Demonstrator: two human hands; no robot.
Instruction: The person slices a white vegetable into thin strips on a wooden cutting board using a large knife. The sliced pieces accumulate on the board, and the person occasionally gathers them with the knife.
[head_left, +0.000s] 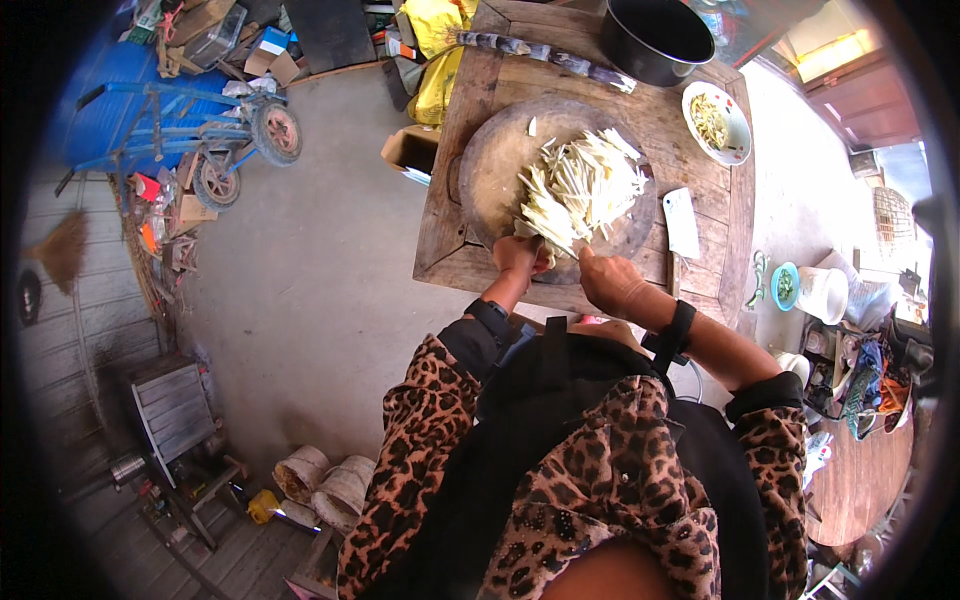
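Observation:
A round wooden chopping board (487, 165) lies on a wooden table (465, 266), with a heap of pale, thinly cut vegetable strips (589, 180) on it. At the board's near edge my right hand (609, 279) is closed on the handle of a knife (553, 241), whose thin blade points up and left. My left hand (519, 256) rests beside the blade, its fingers curled on a pale vegetable piece (551, 259) that is mostly hidden. A cleaver (681, 223) lies flat to the right of the board, its handle towards me.
A dark pot (656, 41) and a patterned bowl of cut food (739, 139) stand at the table's far right. Sugarcane-like stalk (540, 52) lies along the far side. An open cardboard box (409, 154) is left of the table. A blue hand cart (172, 127) stands farther left.

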